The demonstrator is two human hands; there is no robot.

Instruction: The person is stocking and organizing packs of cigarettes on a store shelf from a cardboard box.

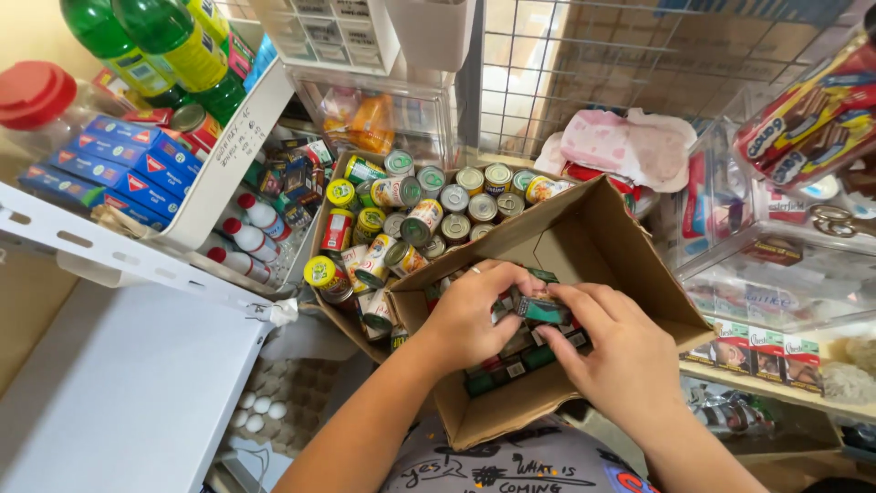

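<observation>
I see both hands pinching one small green pack (540,309), left hand (467,315) and right hand (613,354) closed on its ends, inside the open cardboard box (630,274) over more packs. Cans (401,224) crowd the far left.

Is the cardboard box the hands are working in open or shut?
Open: the cardboard box has its flaps up, with both hands inside among small green packs.

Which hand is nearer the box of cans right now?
Left. The left hand is inside the open carton, next to the wall that borders the cans. The right hand is also in the carton, farther out on the side away from them.
</observation>
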